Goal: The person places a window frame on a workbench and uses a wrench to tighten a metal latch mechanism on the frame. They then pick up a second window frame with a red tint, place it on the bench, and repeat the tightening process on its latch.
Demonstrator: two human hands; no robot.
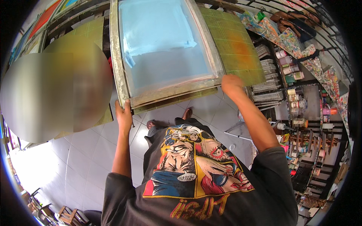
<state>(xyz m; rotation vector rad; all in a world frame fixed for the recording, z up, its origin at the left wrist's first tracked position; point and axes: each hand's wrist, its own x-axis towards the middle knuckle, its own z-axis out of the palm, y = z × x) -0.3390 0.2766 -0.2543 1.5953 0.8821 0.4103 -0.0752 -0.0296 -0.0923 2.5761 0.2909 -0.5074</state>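
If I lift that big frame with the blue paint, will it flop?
Probably not: the frame looks stiff, with thick sides. It may feel awkward, perhaps heavy, because it's wide. The pale sheet inside might give if poked, since it looks thin.

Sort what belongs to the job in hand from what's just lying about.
In use:
framed screen, near corners held by the left hand and right hand
light blue paint on it
probably the yellow-green board at its right

Apparently just lying about:
jars at right
grey stack beside them
seemingly a wooden stool, lower left
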